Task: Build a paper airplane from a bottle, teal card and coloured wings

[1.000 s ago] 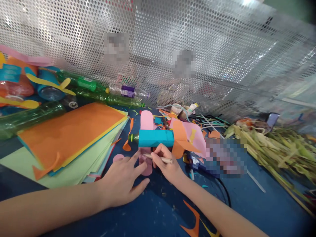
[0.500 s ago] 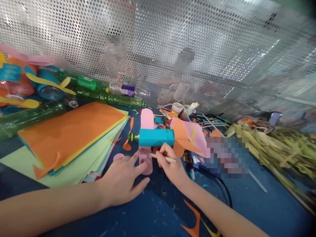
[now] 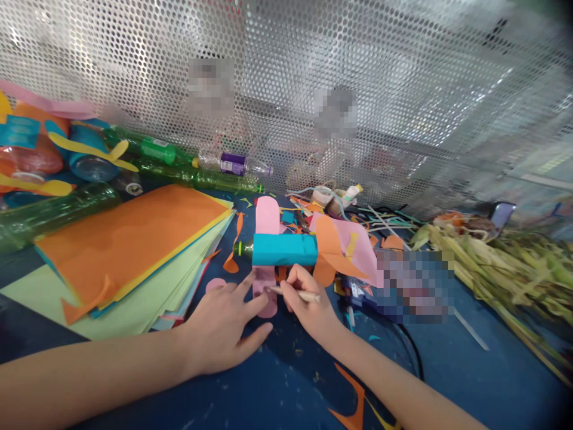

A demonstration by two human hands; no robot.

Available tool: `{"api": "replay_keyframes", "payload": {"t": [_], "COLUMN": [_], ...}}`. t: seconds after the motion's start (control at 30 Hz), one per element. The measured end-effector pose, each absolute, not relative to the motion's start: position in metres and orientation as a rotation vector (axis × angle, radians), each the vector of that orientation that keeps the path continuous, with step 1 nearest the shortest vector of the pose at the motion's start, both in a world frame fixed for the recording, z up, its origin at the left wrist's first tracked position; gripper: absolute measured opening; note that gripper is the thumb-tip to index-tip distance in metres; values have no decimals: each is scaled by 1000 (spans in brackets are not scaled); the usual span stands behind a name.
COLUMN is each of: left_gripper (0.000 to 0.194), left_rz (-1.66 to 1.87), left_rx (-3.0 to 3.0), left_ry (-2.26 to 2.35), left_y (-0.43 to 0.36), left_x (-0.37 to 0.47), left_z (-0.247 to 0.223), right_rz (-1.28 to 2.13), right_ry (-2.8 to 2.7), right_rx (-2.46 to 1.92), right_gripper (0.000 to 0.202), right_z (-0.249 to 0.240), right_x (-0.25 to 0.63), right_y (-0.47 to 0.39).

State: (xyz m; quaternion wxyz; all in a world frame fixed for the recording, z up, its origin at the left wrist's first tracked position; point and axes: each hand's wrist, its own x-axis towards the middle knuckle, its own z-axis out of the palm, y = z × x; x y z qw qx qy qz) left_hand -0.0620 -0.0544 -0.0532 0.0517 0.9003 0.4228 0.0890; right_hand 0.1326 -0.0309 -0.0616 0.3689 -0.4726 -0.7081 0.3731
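A bottle wrapped in blue paper (image 3: 285,249) lies on its side, its green neck (image 3: 244,248) pointing left. One pink paper wing (image 3: 267,216) sticks out from its far side, another (image 3: 268,309) from its near side. Orange petals (image 3: 329,230) and a larger pink sheet (image 3: 363,243) are at its right end. My left hand (image 3: 226,325) lies spread, fingertips on the near pink wing. My right hand (image 3: 308,304) pinches a pale pencil (image 3: 304,295), whose tip points left at that wing.
Stacked coloured paper (image 3: 134,239) lies left, with bottles (image 3: 170,170) behind it. Paper scraps (image 3: 290,216), a glue gun (image 3: 362,292) with its black cable, and dried husks (image 3: 487,257) are to the right. Orange offcuts (image 3: 356,394) lie in front. A perforated metal panel (image 3: 286,77) stands behind.
My right hand and the pencil have shifted slightly down, the pencil tip now lower on the near pink wing. My left hand has stayed in place.
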Motion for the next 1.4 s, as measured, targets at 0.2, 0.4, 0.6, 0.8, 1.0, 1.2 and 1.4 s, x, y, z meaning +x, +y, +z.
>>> {"api": "replay_keyframes", "payload": {"t": [0.2, 0.4, 0.6, 0.8, 1.0, 1.2, 1.4], "left_gripper": [36, 44, 52, 56, 52, 54, 58], "left_rz": [291, 270, 283, 376, 405, 401, 379], "left_rx": [2721, 2740, 2754, 2790, 2800, 2797, 2801], "left_ry": [1278, 1322, 1322, 1297, 1297, 1306, 1330], "left_y": [-55, -55, -56, -56, -56, -55, -54], "left_x": [-62, -62, -62, -64, -64, -64, -63], "left_z": [-53, -54, -54, -55, -58, -59, -60], "right_rz": [1020, 976, 939, 909, 838, 797, 792], "right_ry": [-1850, -1848, -1833, -1852, -1832, -1834, -1835], "right_rx": [-1191, -1212, -1268, -1300, -1292, -1298, -1290], "right_gripper": [23, 25, 22, 21, 22, 23, 24], "right_z": [-61, -60, -63, -63, -58, -54, -59], "right_x": [131, 130, 130, 130, 132, 134, 132], "right_y": [-32, -31, -25, -22, -25, -29, -28]}}
